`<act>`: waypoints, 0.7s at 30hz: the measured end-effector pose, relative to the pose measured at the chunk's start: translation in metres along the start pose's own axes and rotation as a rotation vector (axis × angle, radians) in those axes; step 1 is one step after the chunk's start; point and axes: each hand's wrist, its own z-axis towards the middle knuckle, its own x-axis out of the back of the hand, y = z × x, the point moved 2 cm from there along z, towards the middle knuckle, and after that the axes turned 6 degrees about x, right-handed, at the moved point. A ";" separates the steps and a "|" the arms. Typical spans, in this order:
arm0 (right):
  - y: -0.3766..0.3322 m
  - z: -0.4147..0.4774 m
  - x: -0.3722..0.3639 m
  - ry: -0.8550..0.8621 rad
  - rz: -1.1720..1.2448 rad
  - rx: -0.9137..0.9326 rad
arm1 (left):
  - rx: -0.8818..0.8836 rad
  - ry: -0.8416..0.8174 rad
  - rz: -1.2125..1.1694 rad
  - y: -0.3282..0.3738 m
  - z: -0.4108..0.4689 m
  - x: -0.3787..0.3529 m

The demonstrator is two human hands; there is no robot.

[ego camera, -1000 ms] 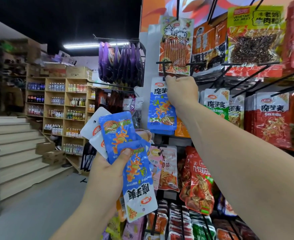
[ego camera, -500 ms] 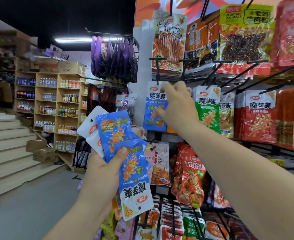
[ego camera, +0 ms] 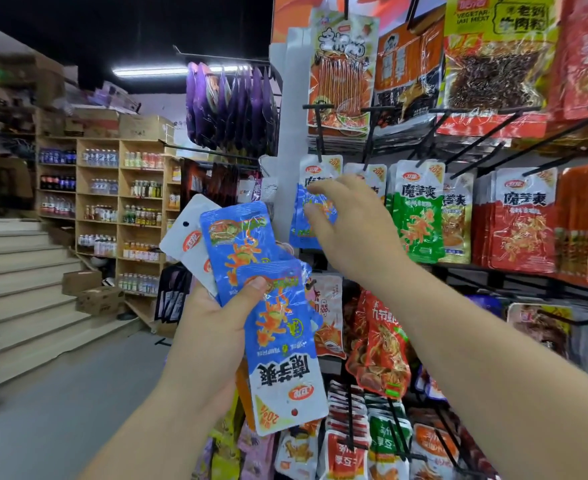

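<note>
The left hand (ego camera: 212, 327) grips a fan of blue packets (ego camera: 278, 341): the thumb (ego camera: 256, 289) is clamped on the front face, the fingers are curled behind, and the packets project above and below the grip. Farther out, the right hand (ego camera: 351, 237) is spread with its fingers apart, holding nothing. The hanging blue packets (ego camera: 297, 220) sit just behind its fingertips on a black peg (ego camera: 317, 133); whether they touch cannot be determined.

This is a small grocery shop. Shiny plastic snack packets in red, green and orange (ego camera: 524, 230) hang in rows on black metal hooks (ego camera: 315, 106). Further back, pale wooden shelves (ego camera: 118, 202) carry many small drink bottles (ego camera: 140, 216).
</note>
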 end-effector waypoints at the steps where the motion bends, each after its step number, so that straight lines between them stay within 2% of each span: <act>1: -0.012 -0.017 0.006 0.052 0.195 -0.063 | -0.004 -0.004 -0.022 0.000 -0.003 -0.001; 3: -0.034 -0.060 0.012 0.063 0.509 -0.192 | -0.017 0.008 -0.058 -0.001 -0.008 -0.002; 5: -0.050 -0.105 0.010 0.019 0.671 -0.297 | -0.028 0.050 -0.073 -0.007 -0.012 0.000; 9: -0.054 -0.177 -0.021 -0.127 0.655 -0.390 | 0.023 0.135 -0.057 -0.035 -0.029 0.011; 13: -0.051 -0.219 -0.041 -0.275 0.745 -0.484 | 0.149 0.170 0.007 -0.063 -0.055 0.029; 16: -0.050 -0.247 -0.054 -0.328 0.765 -0.526 | 0.192 0.199 0.066 -0.081 -0.074 0.045; 21: -0.054 -0.277 -0.059 -0.405 0.844 -0.560 | 0.363 0.264 0.002 -0.096 -0.096 0.059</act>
